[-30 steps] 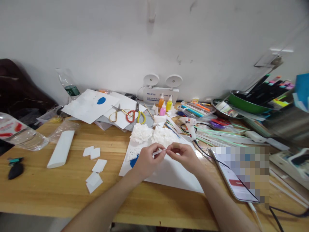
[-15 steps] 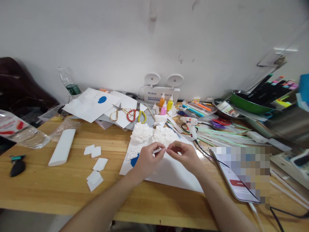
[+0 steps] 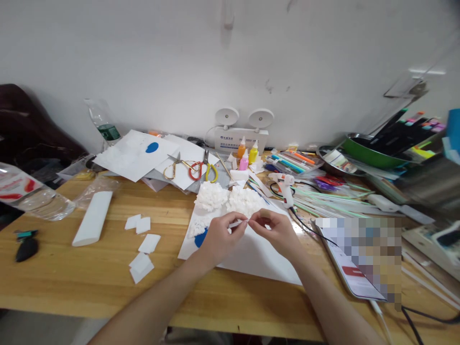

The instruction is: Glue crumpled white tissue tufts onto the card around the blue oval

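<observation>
My left hand (image 3: 220, 238) and my right hand (image 3: 275, 231) meet over a white sheet of paper (image 3: 251, 256) on the wooden table (image 3: 89, 282). Both pinch a small white strip of paper (image 3: 237, 223) between thumb and fingers. Just beyond my hands lie two white crumpled paper clusters (image 3: 230, 198), and a blue patch (image 3: 200, 238) shows on the sheet beside my left hand.
Small white paper squares (image 3: 143, 247) and a white foam block (image 3: 92, 218) lie at left. Scissors (image 3: 194, 168) rest on papers at the back. A glue gun (image 3: 284, 188), paint bottles (image 3: 246, 155), pens, straws and a phone (image 3: 354, 261) crowd the right. A plastic bottle (image 3: 32, 196) lies far left.
Both hands stay pinched on the strip, with only slight finger movement. The view has shifted a little.
</observation>
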The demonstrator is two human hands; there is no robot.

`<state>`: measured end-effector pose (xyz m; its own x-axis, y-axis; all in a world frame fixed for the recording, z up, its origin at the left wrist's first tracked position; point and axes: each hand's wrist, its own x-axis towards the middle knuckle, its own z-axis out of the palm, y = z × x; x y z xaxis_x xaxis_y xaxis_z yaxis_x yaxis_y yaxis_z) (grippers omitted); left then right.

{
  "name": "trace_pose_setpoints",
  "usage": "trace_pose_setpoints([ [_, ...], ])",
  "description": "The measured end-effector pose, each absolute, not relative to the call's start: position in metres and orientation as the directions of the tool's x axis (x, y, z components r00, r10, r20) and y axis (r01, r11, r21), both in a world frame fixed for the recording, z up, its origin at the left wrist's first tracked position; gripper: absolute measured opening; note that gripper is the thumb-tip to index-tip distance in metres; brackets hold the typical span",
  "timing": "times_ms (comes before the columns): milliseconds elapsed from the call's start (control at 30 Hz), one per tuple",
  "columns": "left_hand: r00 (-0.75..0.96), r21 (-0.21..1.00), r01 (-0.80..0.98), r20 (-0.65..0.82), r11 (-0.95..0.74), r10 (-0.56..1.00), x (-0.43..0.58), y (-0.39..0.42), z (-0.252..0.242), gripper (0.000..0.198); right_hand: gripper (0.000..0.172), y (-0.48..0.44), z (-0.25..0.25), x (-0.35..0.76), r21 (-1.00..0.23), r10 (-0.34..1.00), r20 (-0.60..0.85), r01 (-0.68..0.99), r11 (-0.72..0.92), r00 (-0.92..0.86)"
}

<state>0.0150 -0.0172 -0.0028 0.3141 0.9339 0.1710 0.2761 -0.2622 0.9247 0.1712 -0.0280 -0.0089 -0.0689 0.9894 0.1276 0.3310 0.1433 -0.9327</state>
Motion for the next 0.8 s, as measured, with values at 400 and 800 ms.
trace_pose_setpoints([
  [400, 0.290, 0.927, 0.292, 0.150, -0.237, 0.945, 0.0161, -0.0173, -0.0070, 0.016, 0.020, -0.0279, -0.0152, 0.1685, -0.923, 0.981, 0.195, 0.334, 0.189, -0.015],
  [800, 0.224, 0.982, 0.142, 0.090, -0.124, 0.970, 0.0168, -0.0151, -0.0065, 0.018, 0.021, -0.0308, -0.0134, 0.1624, -0.950, 0.976, 0.215, 0.238, 0.203, 0.023],
])
